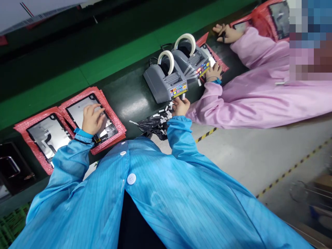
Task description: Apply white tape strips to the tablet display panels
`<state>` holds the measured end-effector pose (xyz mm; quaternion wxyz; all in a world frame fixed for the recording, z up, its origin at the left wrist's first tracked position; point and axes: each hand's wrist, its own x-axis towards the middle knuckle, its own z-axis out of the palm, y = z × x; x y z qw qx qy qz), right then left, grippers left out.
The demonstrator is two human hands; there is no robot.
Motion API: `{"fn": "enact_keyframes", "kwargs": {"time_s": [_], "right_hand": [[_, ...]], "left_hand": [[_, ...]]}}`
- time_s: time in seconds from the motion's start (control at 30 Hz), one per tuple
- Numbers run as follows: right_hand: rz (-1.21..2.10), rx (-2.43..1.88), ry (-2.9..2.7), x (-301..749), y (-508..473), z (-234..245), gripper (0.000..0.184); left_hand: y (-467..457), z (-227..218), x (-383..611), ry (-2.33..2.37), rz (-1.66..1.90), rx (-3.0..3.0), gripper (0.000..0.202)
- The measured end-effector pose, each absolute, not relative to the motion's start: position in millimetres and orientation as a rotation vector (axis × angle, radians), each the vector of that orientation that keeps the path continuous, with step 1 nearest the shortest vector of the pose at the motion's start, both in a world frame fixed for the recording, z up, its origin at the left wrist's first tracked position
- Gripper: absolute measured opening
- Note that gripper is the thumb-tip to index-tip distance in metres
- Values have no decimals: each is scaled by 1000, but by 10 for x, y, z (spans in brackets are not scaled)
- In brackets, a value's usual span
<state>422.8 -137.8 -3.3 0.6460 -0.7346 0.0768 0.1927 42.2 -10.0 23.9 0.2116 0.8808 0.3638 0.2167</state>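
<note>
**Head view: left hand on panel, right hand at dispenser outlet**

Your left hand [92,119] lies palm-down on a dark flat panel [77,112] with a silvery inner face. The fingers are loosely spread and grip nothing. That panel sits on a pink bubble-wrap sheet [115,122] directly in front of your left sleeve.

Your right hand [181,106] is reached forward, fingers bunched against the outlet of a grey tape dispenser [160,81] with coloured buttons. A short white tape strip [183,96] shows at the fingertips; whether you are pinching it cannot be told. The dispenser carries an upright white tape roll [167,59].

Just below your right wrist lies a crumpled black plastic bag [151,126] strewn with white tape offcuts. A second dark panel [48,135] on its own pink wrap lies left of the first, the two wraps overlapping. A second grey dispenser [190,58] stands just behind the first.

A co-worker in a pink coat has one hand [214,72] beside that second dispenser and the other hand [227,33] well beyond it. All items rest on a dark green bench [124,93].
</note>
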Motion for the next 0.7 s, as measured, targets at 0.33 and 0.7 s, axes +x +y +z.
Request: {"fn": "enact_keyframes", "kwargs": {"time_s": [0.33, 0.7], "right_hand": [[289, -1803, -396, 3860, -1517, 243, 33], [1213, -1323, -1019, 2428, -904, 576, 60]], "left_hand": [[-223, 450, 739, 965, 575, 2324, 31], [-338, 647, 734, 992, 574, 2010, 32]]}}
